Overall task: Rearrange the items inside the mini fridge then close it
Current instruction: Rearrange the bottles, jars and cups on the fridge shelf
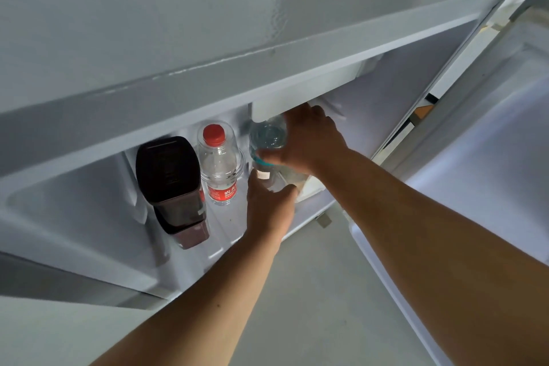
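Right hand [309, 140] gripping clear bottle [267, 137], left hand [267, 208] holding its base

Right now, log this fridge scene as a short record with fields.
fridge: open, items not yet settled
door: swung open at the right
dark box: leftmost item, standing inside
red-cap bottle: upright, just right of the dark box
clear bottle: right of the red-cap bottle, held in both hands
left hand: grips the clear bottle low down
right hand: grips the clear bottle higher up
task left: place the clear bottle, close the door
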